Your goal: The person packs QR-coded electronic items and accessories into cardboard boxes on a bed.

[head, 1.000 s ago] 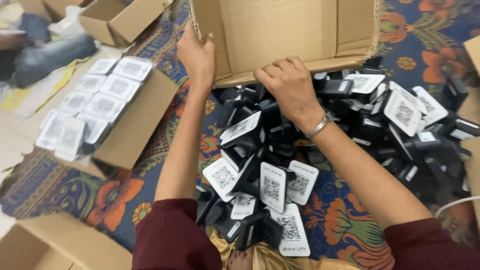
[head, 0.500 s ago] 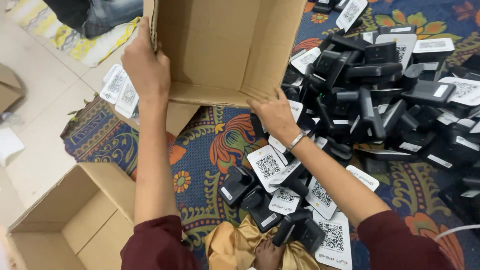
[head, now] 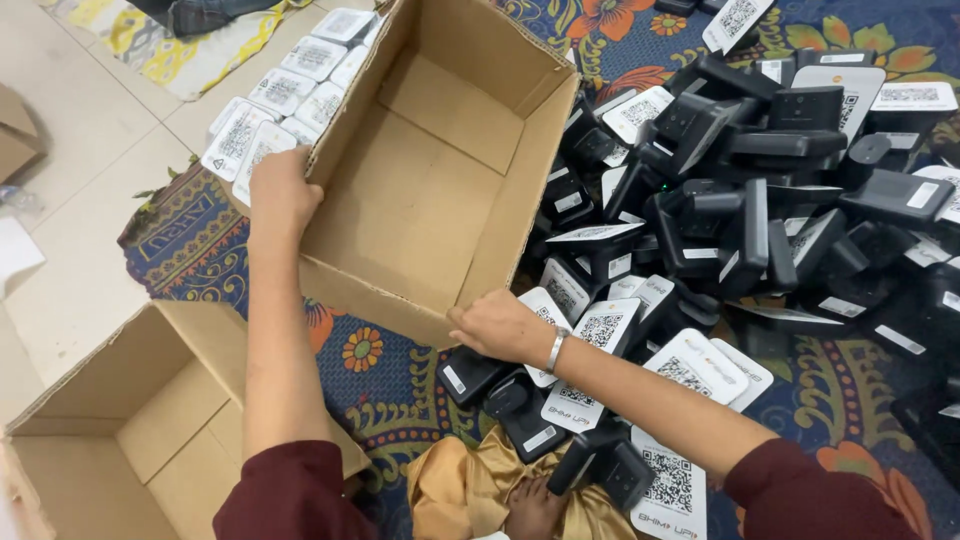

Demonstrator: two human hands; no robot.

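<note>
On the patterned blue floor rug [head: 400, 400], in the head view, an open brown cardboard box [head: 440, 170] lies at the centre, its inside bare and its mouth facing up. The left hand [head: 283, 195] sits at 9 o'clock of the box, fingers curled over the edge of its left wall and gripping it. The right hand [head: 497, 325] is at 5 o'clock of the box, loosely closed, fingers pressed against the box's near right corner; a silver bracelet [head: 556, 350] circles that wrist. Whether the right hand truly pinches the cardboard or only pushes on it cannot be told.

From 1 to 5 o'clock of the box spreads a heap of small black plastic devices with white code stickers [head: 760, 190], touching the box's right wall and reaching under the right forearm. At 11 o'clock, just beyond the left wall, a row of white sticker-faced devices [head: 275, 105] lies packed together. At 7 o'clock, well apart from the hands, stands a second open cardboard box [head: 130, 410]. A crumpled golden cloth [head: 470, 485] lies at 6 o'clock, between the two maroon sleeves [head: 290, 500].
</note>
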